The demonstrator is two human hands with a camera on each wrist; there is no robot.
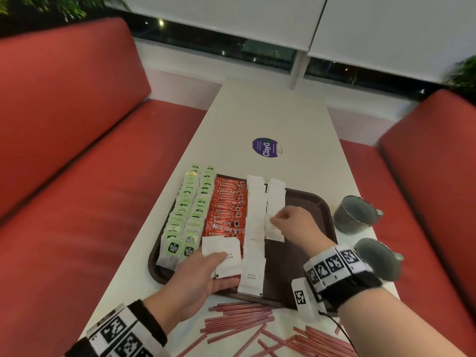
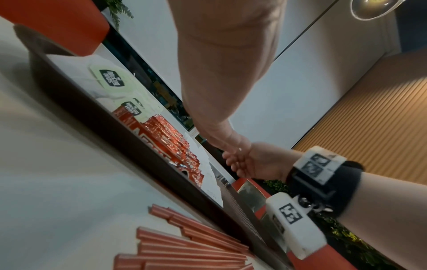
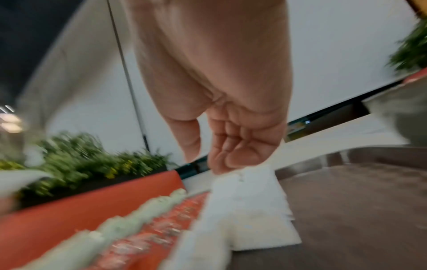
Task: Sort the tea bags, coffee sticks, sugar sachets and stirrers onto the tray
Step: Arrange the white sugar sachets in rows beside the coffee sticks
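Right hand (image 1: pixel 291 222) pinching sugar sachet (image 1: pixel 275 228) at near end of 2nd white row on tray (image 1: pixel 309 266), long axis along row. Left hand (image 1: pixel 203 274) holds spare sachets (image 1: pixel 222 253), left of it.

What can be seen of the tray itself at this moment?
The tray is dark brown, plastic-looking, rectangular with rounded corners and a raised rim, lying flat on the white table. Its left part is covered by rows of green tea bags, red coffee sticks and white sugar sachets; its right part is bare. The right hand is over it, the left hand at its near edge.
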